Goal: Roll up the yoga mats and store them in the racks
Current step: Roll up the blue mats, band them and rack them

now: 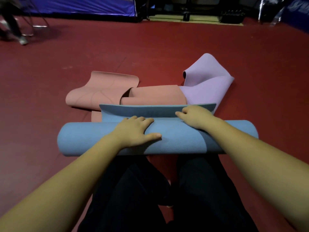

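A blue yoga mat [80, 139] lies almost fully rolled across the red floor in front of my knees, its last loose flap [142, 111] sticking up behind the roll. My left hand [135, 131] rests flat on top of the roll, fingers spread over its far side. My right hand [194, 116] lies on the roll further right, its fingers curled over the edge of the loose flap. Behind the blue mat a pink mat [100, 92] lies crumpled, and a purple mat [209, 81] is folded loosely to its right.
The red floor [50, 72] stretches wide on all sides. A person's legs [15, 29] and chair legs show at the far left. Blue tent fabric [80, 5] and dark equipment [232, 15] line the back wall. No rack is in view.
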{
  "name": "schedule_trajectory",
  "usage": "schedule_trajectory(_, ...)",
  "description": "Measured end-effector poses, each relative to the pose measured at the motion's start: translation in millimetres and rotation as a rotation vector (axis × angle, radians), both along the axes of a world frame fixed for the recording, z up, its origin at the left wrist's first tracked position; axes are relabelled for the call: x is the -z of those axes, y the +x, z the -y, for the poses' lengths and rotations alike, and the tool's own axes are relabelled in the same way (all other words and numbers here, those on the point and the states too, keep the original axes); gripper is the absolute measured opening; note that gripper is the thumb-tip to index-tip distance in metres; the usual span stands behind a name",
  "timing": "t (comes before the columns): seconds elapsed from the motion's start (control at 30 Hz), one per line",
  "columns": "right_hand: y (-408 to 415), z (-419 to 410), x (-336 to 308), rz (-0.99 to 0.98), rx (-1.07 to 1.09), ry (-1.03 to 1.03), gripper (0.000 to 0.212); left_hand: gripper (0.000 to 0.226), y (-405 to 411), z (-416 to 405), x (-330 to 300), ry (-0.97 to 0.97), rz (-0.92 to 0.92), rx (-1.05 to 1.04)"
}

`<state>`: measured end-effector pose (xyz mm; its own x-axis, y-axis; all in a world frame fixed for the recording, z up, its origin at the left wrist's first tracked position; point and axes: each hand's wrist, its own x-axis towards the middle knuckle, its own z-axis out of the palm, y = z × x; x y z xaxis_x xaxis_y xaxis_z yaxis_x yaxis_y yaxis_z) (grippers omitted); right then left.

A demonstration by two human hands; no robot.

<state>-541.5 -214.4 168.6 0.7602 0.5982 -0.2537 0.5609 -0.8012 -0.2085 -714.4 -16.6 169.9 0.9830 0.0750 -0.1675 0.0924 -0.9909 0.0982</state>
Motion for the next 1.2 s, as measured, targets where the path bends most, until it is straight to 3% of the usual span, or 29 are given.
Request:
schedule_trajectory(0.2,-25,8,6,0.222,0.011,0.067,0.057,0.070,31,-7,-3,-0.175,-0.166,-0.096)
schedule_trajectory(0.4,-46,11,25,0.327,0.014,0.006,0.067,0.068,52,-6,-9,-0.265,-0.260,-0.191)
schedule_trajectory(0.47,-42,8,25,0.320,0.033,0.027,0.065,0.068,53,-8,-3,-0.190,-0.184,-0.202)
schedule_trajectory(0.6,-36,3,25,0.303,0.025,0.038,0.064,0.056,40,-8,18,0.032,0.179,-0.119)
schedule_trajectory(0.7,-31,-2,28,0.283,0.019,0.036,0.065,0.068,12,-5,41,0.031,0.381,-0.070)
schedule_trajectory(0.77,-26,-5,28,0.242,0.041,0.026,0.067,0.084,-9,-2,58,0.140,0.415,0.056)
schedule_trajectory(0.87,-23,-9,25,0.185,0.055,-0.005,0.070,0.114,-24,1,70,0.325,0.248,0.103)
schedule_trajectory(0.93,-22,-12,22,0.159,0.063,-0.019,0.073,0.127,-20,6,68,0.341,0.173,0.036)
schedule_trajectory(1.2,-17,-4,1,0.065,0.067,-0.074,0.080,0.117,-7,7,45,0.404,0.224,0.072)
